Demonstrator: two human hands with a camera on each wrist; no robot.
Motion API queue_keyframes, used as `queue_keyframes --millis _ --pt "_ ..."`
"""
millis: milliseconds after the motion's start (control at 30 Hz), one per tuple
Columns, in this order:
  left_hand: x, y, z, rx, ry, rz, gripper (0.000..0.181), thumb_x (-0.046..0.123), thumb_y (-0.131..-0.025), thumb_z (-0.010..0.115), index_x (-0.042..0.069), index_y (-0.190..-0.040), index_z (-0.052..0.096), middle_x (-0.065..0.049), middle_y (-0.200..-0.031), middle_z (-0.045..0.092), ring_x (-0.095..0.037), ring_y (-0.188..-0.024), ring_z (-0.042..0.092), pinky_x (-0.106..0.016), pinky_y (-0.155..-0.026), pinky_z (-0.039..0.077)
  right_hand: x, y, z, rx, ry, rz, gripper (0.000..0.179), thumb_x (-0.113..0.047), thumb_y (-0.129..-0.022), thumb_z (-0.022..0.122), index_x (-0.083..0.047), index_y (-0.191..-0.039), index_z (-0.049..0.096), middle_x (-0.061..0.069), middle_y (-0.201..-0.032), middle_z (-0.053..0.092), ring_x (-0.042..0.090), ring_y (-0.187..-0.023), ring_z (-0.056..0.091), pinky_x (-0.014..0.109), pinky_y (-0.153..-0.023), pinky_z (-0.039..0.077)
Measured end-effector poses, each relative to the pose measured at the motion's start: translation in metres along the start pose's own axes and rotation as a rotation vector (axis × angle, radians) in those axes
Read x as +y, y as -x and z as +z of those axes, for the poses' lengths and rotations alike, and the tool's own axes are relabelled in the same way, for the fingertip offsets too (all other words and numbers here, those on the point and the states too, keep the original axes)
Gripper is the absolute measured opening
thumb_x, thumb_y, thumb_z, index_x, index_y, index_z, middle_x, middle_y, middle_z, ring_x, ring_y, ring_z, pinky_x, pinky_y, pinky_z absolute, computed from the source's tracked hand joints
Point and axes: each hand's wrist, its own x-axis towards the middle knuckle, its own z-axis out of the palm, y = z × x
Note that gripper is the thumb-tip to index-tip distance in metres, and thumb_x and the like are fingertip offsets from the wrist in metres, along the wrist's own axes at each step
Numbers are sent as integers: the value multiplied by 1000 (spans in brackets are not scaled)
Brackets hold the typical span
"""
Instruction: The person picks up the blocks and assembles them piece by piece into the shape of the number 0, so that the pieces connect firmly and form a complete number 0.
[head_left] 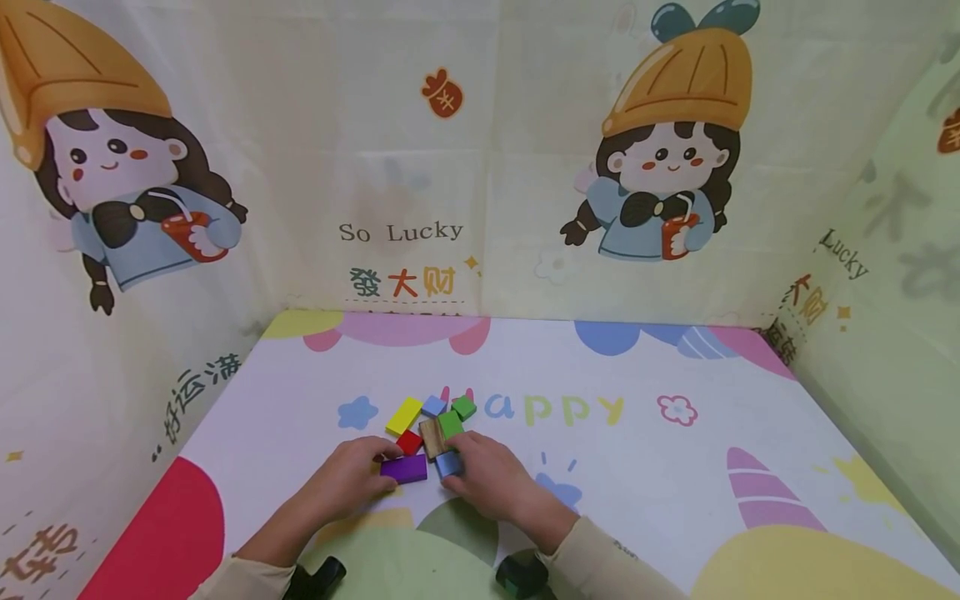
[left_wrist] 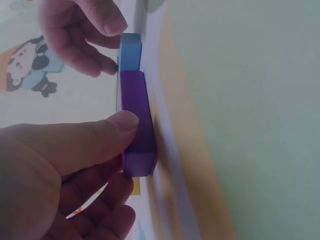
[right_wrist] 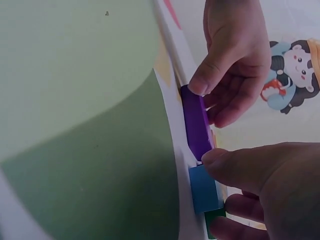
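Note:
On the tabletop, a cluster of small coloured blocks lies between the two hands. My left hand (head_left: 347, 478) pinches a purple block (head_left: 405, 469), its thumb on the near face in the left wrist view. My right hand (head_left: 491, 475) holds a light blue block (right_wrist: 204, 189), thumb at its corner and fingers curled behind. The purple and blue blocks lie almost end to end. Behind them sit a red block (head_left: 408, 442), a wood-brown block (head_left: 431, 438) and a green block (head_left: 451, 425). Farther back are a yellow block (head_left: 404, 416), another blue block (head_left: 433, 406) and a smaller green block (head_left: 464, 407).
A printed mat (head_left: 630, 492) with pastel shapes and lettering covers the table. Patterned cloth (head_left: 525, 192) rises behind and along both sides. Dark wrist-worn gear (head_left: 522, 575) shows at the lower edge, near the light sleeves (head_left: 603, 560).

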Motion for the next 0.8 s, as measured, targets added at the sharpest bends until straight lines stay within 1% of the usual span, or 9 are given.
queue_keyframes --millis 100,367,633,800 --pt "-1 -1 0 -7 -6 4 29 4 -79 83 8 -106 74 0 -104 68 -21 -95 61 -48 -90 53 -1 -1 0 -15 -1 2 42 -27 -91 75 -9 -127 62 2 -114 63 10 -88 54 28 -84 52" --pt "-2 -1 1 -16 -20 8 28 4 -79 83 8 -106 74 0 -104 69 -21 -96 61 -47 -91 53 -3 -1 -1 -30 -23 4 41 -22 -91 75 -8 -128 62 3 -113 63 10 -86 54 27 -82 53" --pt "-2 -3 1 -35 -33 12 28 4 -80 83 9 -106 74 0 -105 68 -21 -97 60 -48 -92 52 -3 -2 0 -40 -23 11 40 -19 -91 75 -8 -127 63 3 -117 64 11 -91 57 30 -87 54" --pt "-1 -2 1 -52 -29 6 28 3 -80 82 9 -107 74 0 -104 68 -21 -97 60 -49 -92 51 -5 -2 -1 -54 -23 32 40 -19 -91 75 -9 -128 63 2 -118 64 11 -93 57 31 -89 54"
